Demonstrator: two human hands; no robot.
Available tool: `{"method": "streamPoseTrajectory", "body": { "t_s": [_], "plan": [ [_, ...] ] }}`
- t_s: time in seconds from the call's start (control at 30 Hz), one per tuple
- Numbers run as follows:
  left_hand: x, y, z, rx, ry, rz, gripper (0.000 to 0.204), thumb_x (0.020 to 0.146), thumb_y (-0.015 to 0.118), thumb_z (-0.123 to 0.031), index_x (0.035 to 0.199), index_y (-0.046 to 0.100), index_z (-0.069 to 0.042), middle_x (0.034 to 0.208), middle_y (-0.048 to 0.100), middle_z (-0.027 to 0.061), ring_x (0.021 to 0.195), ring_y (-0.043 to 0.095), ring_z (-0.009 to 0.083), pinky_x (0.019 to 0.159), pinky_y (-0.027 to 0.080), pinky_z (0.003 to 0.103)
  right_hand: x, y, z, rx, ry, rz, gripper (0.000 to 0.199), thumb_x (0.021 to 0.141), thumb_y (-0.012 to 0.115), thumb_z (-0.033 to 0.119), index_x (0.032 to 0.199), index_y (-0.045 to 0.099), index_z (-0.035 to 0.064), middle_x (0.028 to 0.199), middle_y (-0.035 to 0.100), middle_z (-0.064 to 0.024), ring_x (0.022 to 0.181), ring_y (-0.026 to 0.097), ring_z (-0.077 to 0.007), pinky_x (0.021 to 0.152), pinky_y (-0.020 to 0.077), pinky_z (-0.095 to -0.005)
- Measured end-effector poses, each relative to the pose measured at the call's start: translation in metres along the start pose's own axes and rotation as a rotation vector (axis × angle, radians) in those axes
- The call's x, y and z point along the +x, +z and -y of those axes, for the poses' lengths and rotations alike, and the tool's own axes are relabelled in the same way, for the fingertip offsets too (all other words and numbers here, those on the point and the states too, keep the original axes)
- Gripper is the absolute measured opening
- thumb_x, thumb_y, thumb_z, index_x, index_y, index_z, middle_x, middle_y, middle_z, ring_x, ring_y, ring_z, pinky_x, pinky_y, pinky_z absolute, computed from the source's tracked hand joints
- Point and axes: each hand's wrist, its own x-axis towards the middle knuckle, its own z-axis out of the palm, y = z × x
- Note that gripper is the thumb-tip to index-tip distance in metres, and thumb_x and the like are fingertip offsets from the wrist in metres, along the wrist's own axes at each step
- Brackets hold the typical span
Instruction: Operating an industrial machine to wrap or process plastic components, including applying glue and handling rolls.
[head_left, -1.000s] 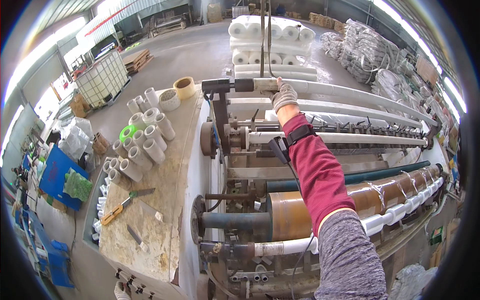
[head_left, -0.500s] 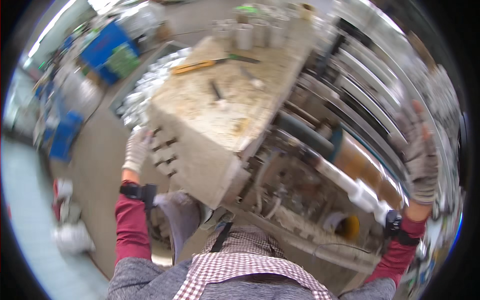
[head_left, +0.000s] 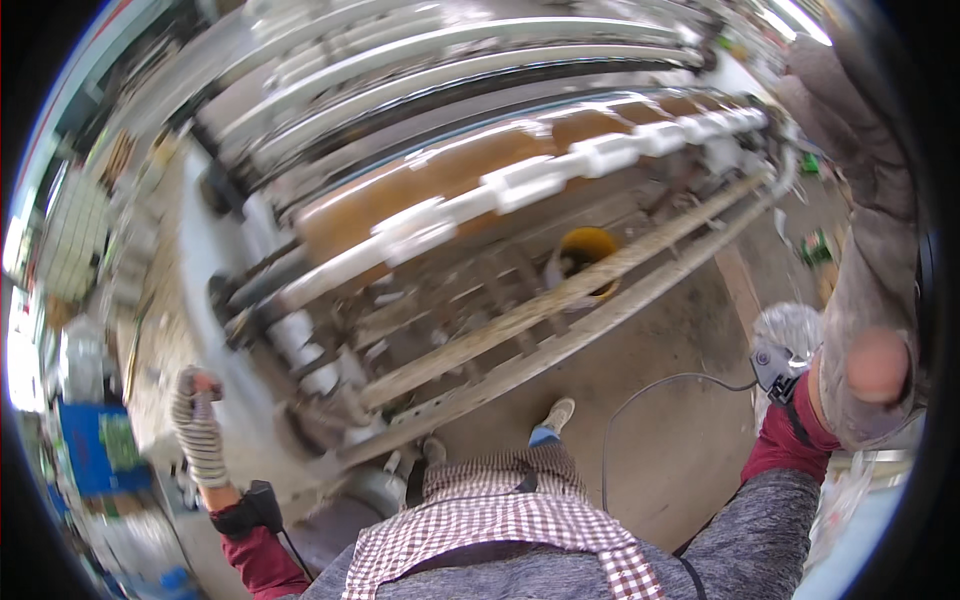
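Where one brown roller lies at 12 o'clock, one white rod runs along its near side

Because the rod follows the roller's length so closely, the two are probably mounted to work as a pair; wider white sections sit along the rod, too blurred to count. Two gloved hands flank them. At 8 o'clock, the left hand has its fingers curled and narrow, with nothing seen in them, near one bench at 9 o'clock; contact cannot be told. Toward 3 o'clock, the right hand rises close to the lens, perhaps raised for balance; whether its fingers are wide or narrow cannot be told. One yellow-rimmed bucket, at 2 o'clock, stands partly behind one long beam, presumably tucked there out of the walkway. Two wrist devices, left and right, are strapped on, likely so that they move with the wrists. Two shoes show: one at 5 o'clock, the other between 6 and 7.
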Motion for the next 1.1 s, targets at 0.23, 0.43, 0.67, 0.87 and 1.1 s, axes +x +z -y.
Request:
{"method": "streamPoseTrajectory", "body": {
  "t_s": [0.23,0.43,0.67,0.87,1.1],
  "plan": [
    [0.023,0.320,-0.170,-0.142,0.359,0.222,0.006,0.083,0.050,0.002,0.080,0.055,-0.002,0.069,0.051,0.0023,0.064,0.047,0.0104,0.060,0.040,0.024,-0.194,-0.126,-0.095,-0.075,0.371,-0.169,0.066,0.080,0.070,0.027,0.133,0.040,0.0019,0.130,0.047,-0.0199,0.117,0.051,-0.0292,0.098,0.0416,-0.0415],
    [0.139,0.509,-0.252,0.396,0.701,0.228,0.054,0.077,0.059,-0.005,0.128,0.046,-0.014,0.123,0.052,0.0165,0.112,0.050,0.0351,0.091,0.043,0.043,-0.306,-0.197,-0.205,-0.063,0.723,-0.304,0.038,0.083,0.065,0.017,0.117,0.055,0.0040,0.110,0.058,-0.0102,0.102,0.056,-0.0219,0.093,0.0443,-0.0365],
    [0.257,0.547,-0.151,0.987,-0.397,-0.092,0.052,0.080,0.062,-0.032,0.126,0.047,-0.013,0.123,0.053,0.0178,0.110,0.054,0.0298,0.087,0.045,0.042,-0.538,-0.277,-0.425,-0.217,1.081,-0.115,0.033,0.089,0.059,0.016,0.117,0.054,0.0007,0.112,0.059,-0.0104,0.100,0.056,-0.0193,0.090,0.0437,-0.0311],
    [0.215,0.519,-0.122,1.418,0.020,0.380,0.027,0.079,0.063,-0.027,0.088,0.061,-0.001,0.083,0.061,0.0192,0.076,0.059,0.0311,0.067,0.047,0.041,-0.753,-0.317,-0.497,-1.186,0.770,1.399,0.037,0.090,0.045,0.032,0.118,0.057,0.0098,0.117,0.056,-0.0114,0.110,0.051,-0.0293,0.088,0.0382,-0.0571],
    [0.234,0.489,-0.039,1.504,-0.107,0.429,0.023,0.080,0.061,-0.025,0.084,0.062,-0.002,0.071,0.062,0.0144,0.066,0.057,0.0322,0.063,0.046,0.041,-1.019,-0.336,-0.559,-0.306,1.053,1.923,0.040,0.083,0.046,0.036,0.116,0.053,0.0154,0.116,0.055,-0.0103,0.104,0.051,-0.0309,0.082,0.0393,-0.0569]
  ]
}}
